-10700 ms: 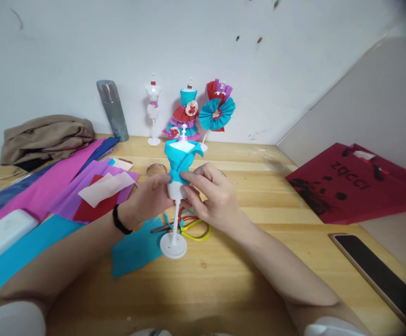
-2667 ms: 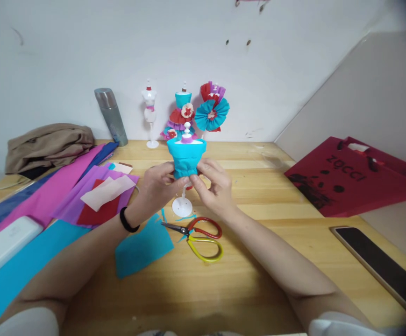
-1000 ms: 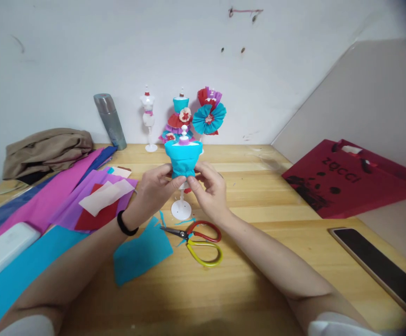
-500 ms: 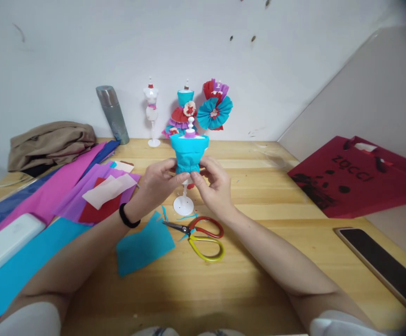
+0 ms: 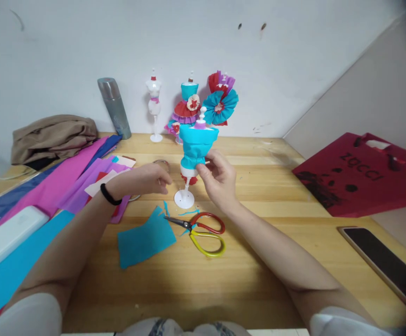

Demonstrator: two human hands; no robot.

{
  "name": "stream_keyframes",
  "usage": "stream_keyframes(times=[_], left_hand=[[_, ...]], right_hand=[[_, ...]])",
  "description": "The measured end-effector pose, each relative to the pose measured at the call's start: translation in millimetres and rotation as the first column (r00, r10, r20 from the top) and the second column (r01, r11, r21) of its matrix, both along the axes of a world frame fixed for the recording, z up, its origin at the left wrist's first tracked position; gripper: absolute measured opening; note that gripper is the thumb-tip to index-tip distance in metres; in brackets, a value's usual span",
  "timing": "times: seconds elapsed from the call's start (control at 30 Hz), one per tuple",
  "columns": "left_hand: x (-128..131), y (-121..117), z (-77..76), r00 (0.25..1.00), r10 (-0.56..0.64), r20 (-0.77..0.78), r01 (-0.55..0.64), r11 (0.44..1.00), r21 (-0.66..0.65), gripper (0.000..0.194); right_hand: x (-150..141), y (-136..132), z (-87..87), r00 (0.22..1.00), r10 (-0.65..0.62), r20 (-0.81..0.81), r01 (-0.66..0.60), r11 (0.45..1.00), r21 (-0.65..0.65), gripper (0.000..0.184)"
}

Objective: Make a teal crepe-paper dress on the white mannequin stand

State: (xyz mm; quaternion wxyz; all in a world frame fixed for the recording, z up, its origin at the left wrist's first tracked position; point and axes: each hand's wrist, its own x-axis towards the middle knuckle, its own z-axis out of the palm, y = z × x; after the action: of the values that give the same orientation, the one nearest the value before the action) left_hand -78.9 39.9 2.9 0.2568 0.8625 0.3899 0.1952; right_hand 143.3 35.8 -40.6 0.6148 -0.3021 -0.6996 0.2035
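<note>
A small white dress form [image 5: 184, 199] stands in front of me, tilted slightly to the right. Turquoise crepe paper [image 5: 198, 145] wraps its torso, and a white band shows below the paper. My right hand [image 5: 221, 179] grips the wrapped waist from the right, thumb in front and fingers partly hidden behind. Left of the form, my left hand [image 5: 146, 178] hangs in the air apart from it, fingers loosely bent and seemingly holding nothing. Scissors [image 5: 190, 226] with a red and a yellow handle lie below, beside a cut turquoise paper piece [image 5: 146, 240] and thin scraps.
Behind stand a bare dress form [image 5: 154, 105] and two decorated ones [image 5: 188, 109]. A flask [image 5: 115, 109], brown cloth [image 5: 53, 140], pink paper [image 5: 53, 179] and a white case [image 5: 11, 240] are left. A red bag [image 5: 360, 177] and a phone [image 5: 381, 261] lie right.
My left hand has let go of the wrapped waist and moved left. My right hand still holds the form, which now leans to the right.
</note>
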Motion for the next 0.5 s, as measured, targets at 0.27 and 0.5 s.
stream_keyframes(times=[0.27,0.5], left_hand=[[11,-5,-37.0,0.785,-0.241,-0.57,0.17,0.97,-0.176,0.015],[7,-1,-37.1,0.756,-0.268,-0.598,0.209,0.963,-0.168,0.012]], right_hand=[[1,-2,1.1,1.0,0.001,0.017,-0.001,1.0,-0.011,0.017],[2,-3,2.3,0.999,0.007,0.031,-0.007,1.0,-0.026,0.023]])
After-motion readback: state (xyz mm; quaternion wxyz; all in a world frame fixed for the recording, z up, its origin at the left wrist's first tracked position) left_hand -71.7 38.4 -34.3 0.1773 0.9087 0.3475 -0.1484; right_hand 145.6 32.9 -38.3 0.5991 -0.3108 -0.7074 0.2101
